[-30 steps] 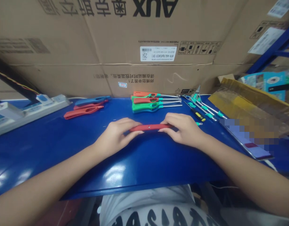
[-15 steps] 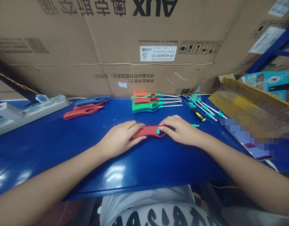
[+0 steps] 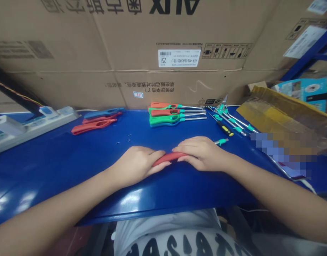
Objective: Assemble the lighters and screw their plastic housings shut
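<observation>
Between my two hands, a red lighter handle point(image 3: 172, 156) is held level above the blue table point(image 3: 99, 185), its narrow edge turned up. My left hand point(image 3: 139, 164) grips its left end between thumb and fingers. My right hand point(image 3: 203, 154) is wrapped round the right end, covering that part. Just beyond the right hand, a metal tube piece with a green part point(image 3: 221, 142) shows, partly hidden behind the fingers. Farther back lie several long-nosed lighters point(image 3: 165, 120) in green, red and orange, with metal tubes pointing right.
Red and blue handle shells point(image 3: 94, 126) lie at the back left, near a white power strip point(image 3: 32, 128). On the right are a yellow-black screwdriver point(image 3: 225, 128), metal tubes with green parts point(image 3: 236, 129) and a taped yellow package point(image 3: 280, 117). A large cardboard box point(image 3: 112, 53) stands behind.
The red handle has come slightly nearer me and rolled, so its broad side and trigger opening no longer show. My right hand has shifted left along it, uncovering more of the green-and-metal piece.
</observation>
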The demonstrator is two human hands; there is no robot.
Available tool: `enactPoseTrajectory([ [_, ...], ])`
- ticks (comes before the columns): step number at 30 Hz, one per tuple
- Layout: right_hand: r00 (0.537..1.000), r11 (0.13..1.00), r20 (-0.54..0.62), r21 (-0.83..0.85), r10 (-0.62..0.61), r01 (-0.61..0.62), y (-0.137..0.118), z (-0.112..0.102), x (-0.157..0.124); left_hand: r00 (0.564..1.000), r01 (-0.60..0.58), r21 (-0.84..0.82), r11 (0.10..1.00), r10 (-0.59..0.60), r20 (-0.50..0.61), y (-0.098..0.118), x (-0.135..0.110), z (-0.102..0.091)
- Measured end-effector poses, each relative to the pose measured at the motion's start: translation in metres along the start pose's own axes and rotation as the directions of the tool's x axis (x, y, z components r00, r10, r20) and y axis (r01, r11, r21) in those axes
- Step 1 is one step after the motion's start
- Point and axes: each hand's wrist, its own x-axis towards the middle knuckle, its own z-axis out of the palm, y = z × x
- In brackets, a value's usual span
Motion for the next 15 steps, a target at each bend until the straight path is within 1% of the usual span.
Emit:
enactPoseTrajectory([
  [2,0.998,0.999,0.056,0.007,0.042,-0.042,0.002,-0.003,0.001,1.0,0.005,0.027,1.0,-0.005,0.009,-0.004,0.0,0.0],
  [4,0.991,0.996,0.097,-0.021,0.088,-0.086,0.005,-0.008,0.002,1.0,0.017,0.055,0.998,-0.018,0.012,-0.009,0.0,0.0],
  [8,0.981,0.984,0.119,-0.116,0.15,-0.136,0.015,-0.018,0.0,0.996,0.073,0.055,0.996,-0.076,0.053,-0.019,0.0,-0.003],
  [12,0.987,0.985,0.098,-0.129,0.125,-0.112,0.023,-0.019,-0.005,0.982,0.145,-0.014,0.989,-0.142,0.122,-0.022,0.001,-0.007],
  [15,0.996,0.982,0.054,-0.178,0.073,-0.062,0.024,-0.014,-0.007,0.978,0.183,-0.066,0.981,-0.175,0.111,-0.017,0.002,-0.008],
])
